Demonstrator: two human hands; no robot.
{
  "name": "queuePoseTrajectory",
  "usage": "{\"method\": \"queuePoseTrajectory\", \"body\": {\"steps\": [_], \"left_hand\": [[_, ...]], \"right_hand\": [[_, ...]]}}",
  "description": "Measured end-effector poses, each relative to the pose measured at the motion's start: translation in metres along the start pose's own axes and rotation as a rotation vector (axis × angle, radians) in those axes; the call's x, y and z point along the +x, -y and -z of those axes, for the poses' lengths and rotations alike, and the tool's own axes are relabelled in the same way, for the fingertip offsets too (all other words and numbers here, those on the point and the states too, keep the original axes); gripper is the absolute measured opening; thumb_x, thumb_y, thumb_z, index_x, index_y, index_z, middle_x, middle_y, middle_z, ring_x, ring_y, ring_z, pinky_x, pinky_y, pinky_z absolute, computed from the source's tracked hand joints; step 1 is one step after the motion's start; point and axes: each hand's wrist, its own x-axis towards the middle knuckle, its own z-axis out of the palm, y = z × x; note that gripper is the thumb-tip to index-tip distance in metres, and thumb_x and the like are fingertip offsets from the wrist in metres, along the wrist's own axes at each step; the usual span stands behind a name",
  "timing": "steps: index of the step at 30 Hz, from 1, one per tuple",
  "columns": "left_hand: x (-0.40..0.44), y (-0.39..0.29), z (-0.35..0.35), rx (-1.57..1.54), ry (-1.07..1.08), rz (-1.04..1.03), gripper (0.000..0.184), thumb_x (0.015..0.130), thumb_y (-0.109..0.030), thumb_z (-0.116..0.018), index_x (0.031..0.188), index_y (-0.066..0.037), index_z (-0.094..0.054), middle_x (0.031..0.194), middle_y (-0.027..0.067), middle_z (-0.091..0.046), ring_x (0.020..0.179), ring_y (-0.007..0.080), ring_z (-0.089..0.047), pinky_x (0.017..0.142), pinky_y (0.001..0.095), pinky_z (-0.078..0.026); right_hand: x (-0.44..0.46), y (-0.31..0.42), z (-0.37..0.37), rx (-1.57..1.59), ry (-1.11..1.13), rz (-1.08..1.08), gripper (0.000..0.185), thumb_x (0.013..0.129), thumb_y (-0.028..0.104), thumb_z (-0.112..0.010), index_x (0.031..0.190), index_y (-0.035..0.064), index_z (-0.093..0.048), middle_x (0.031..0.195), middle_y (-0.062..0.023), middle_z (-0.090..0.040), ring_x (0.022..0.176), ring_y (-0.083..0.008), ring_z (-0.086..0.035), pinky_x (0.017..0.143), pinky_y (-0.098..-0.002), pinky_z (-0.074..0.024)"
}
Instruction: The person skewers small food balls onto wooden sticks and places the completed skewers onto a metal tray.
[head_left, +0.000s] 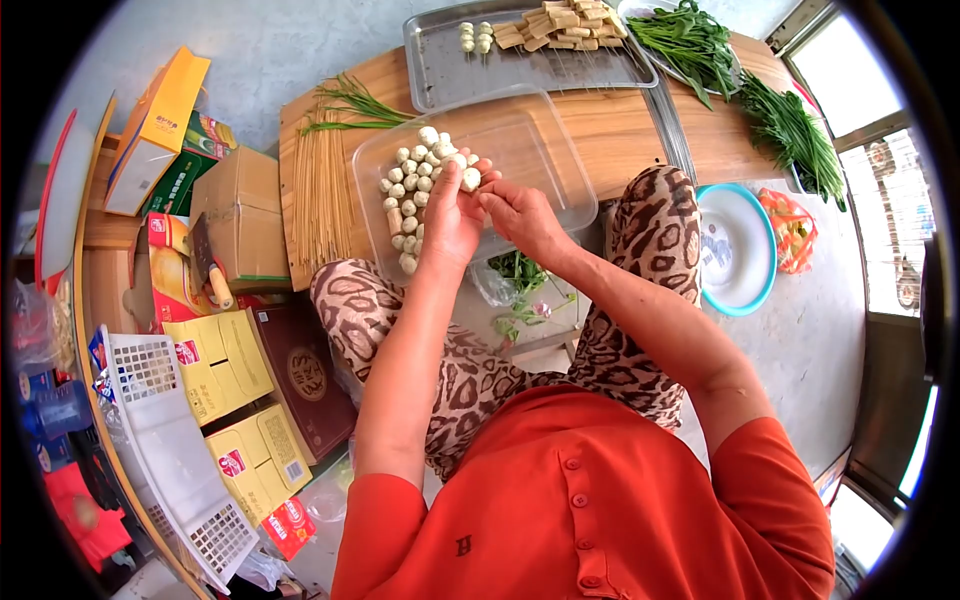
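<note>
My left hand (452, 218) is closed around a pale, green-speckled ball (471, 180), with another ball showing at its thumb. Right beside it, my right hand (522, 218) is pinched near that ball; whatever lies in its fingers is too small to make out. Both hands are over a clear plastic container (560, 165). Loose speckled balls (409, 187) fill its left side, with a tan roll or two among them. Thin bamboo skewers (322, 195) lie in a bundle on the wooden board (625, 130), left of the container.
Behind the container, a metal tray (440, 75) carries skewered balls (476, 38) and stacked tan rolls (560, 25). Leafy greens (685, 40) and chives (790, 135) are at right. A white basin (738, 250) stands by my knee. Left are boxes (240, 210) and a knife (212, 265).
</note>
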Motion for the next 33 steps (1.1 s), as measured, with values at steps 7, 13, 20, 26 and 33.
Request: {"method": "queuePoseTrajectory", "body": {"steps": [7, 13, 20, 26, 33], "left_hand": [[-0.004, -0.002, -0.006, 0.014, -0.009, -0.033, 0.033, 0.090, -0.022, -0.058, 0.116, -0.005, -0.049, 0.098, 0.0103, -0.059, 0.089, 0.0230, -0.059, 0.078, 0.0326, -0.051], [-0.006, 0.000, -0.010, 0.059, -0.013, -0.030, 0.034, 0.090, -0.024, -0.058, 0.118, -0.006, -0.048, 0.098, 0.0110, -0.060, 0.091, 0.0233, -0.059, 0.079, 0.0331, -0.051], [-0.001, -0.009, -0.006, -0.076, -0.060, 0.031, 0.032, 0.095, -0.034, -0.045, 0.110, -0.006, -0.051, 0.101, 0.0104, -0.061, 0.094, 0.0257, -0.059, 0.084, 0.0383, -0.049], [0.003, -0.006, 0.004, -0.031, -0.039, 0.029, 0.030, 0.096, -0.033, -0.042, 0.106, -0.006, -0.053, 0.100, 0.0104, -0.062, 0.094, 0.0257, -0.060, 0.084, 0.0386, -0.048], [-0.001, -0.006, -0.005, 0.009, -0.077, 0.055, 0.034, 0.095, -0.037, -0.043, 0.108, -0.007, -0.052, 0.104, 0.0100, -0.062, 0.095, 0.0250, -0.060, 0.079, 0.0383, -0.049]], "right_hand": [[0.003, -0.005, -0.003, 0.045, -0.018, 0.023, 0.020, 0.087, 0.020, -0.054, 0.090, 0.0020, -0.062, 0.069, -0.0143, -0.060, 0.062, -0.0245, -0.058, 0.061, -0.0352, -0.0466], [0.006, -0.009, -0.001, 0.043, -0.020, 0.034, 0.019, 0.087, 0.019, -0.055, 0.089, 0.0014, -0.061, 0.068, -0.0145, -0.059, 0.061, -0.0231, -0.057, 0.060, -0.0346, -0.0464], [0.002, 0.003, 0.000, -0.016, -0.007, 0.027, 0.019, 0.087, 0.018, -0.054, 0.086, -0.0001, -0.059, 0.067, -0.0157, -0.057, 0.059, -0.0234, -0.054, 0.059, -0.0361, -0.0444], [0.000, 0.000, 0.001, -0.038, -0.017, 0.059, 0.019, 0.086, 0.019, -0.055, 0.086, 0.0003, -0.059, 0.068, -0.0160, -0.056, 0.059, -0.0243, -0.054, 0.060, -0.0363, -0.0441], [0.001, 0.000, 0.002, -0.033, -0.013, 0.002, 0.018, 0.087, 0.018, -0.054, 0.087, 0.0014, -0.061, 0.071, -0.0164, -0.058, 0.062, -0.0274, -0.055, 0.061, -0.0358, -0.0446]]}}
